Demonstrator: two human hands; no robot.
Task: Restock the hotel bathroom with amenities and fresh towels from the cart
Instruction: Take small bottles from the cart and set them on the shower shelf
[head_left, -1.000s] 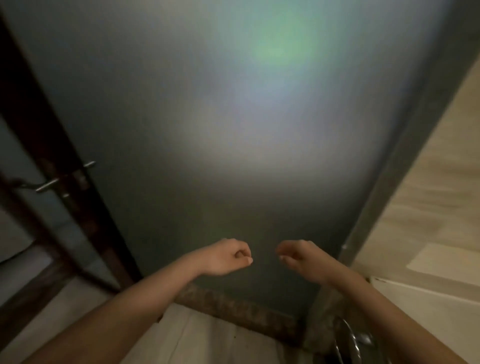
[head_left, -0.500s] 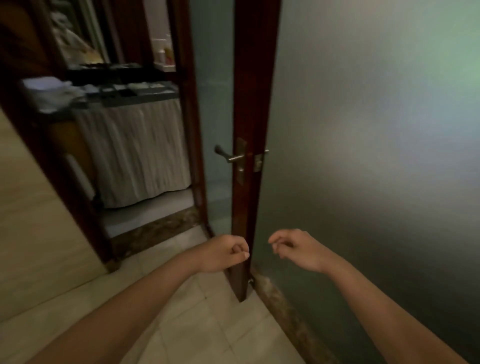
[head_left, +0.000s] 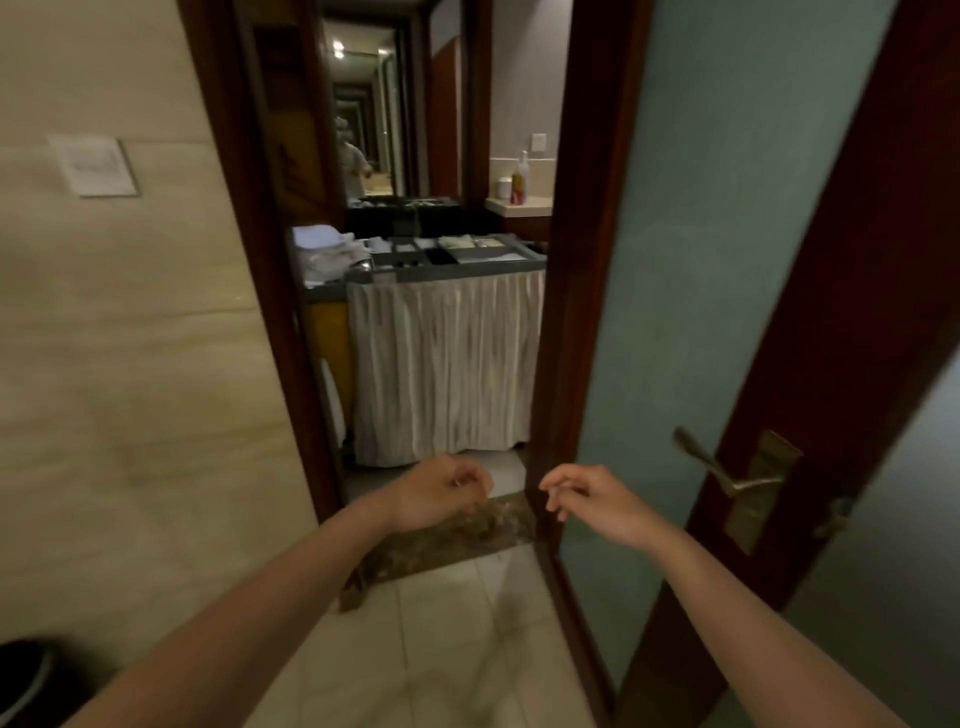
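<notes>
**Doorway swings round to face two empty hands**

Since the earlier frame the view has turned left. The glass door (head_left: 727, 260) that stood straight ahead now lies off to the right of the right hand (head_left: 592, 501), and the open doorway sits beyond both hands. Both hands are raised side by side, near each other but apart.

The left hand (head_left: 441, 493) is loosely curled, thumb against the forefinger, and holds nothing. The right hand is also relaxed, its fingers drooping in a loose curl, touching nothing. The door handle (head_left: 711, 465) is near the right hand, to its right, with a clear gap between them.

Past the hands, through the doorway, stands the cart (head_left: 447, 364) with a pleated pale skirt. Folded towels (head_left: 324, 249) lie on its top beyond the left hand, and a divided tray (head_left: 467, 249) of small items lies beside them. Below the hands runs a dark stone threshold (head_left: 447, 540), then pale floor tiles (head_left: 457, 623) nearer the person. A dark bin (head_left: 21, 680) sits far below and left of the left forearm.
</notes>
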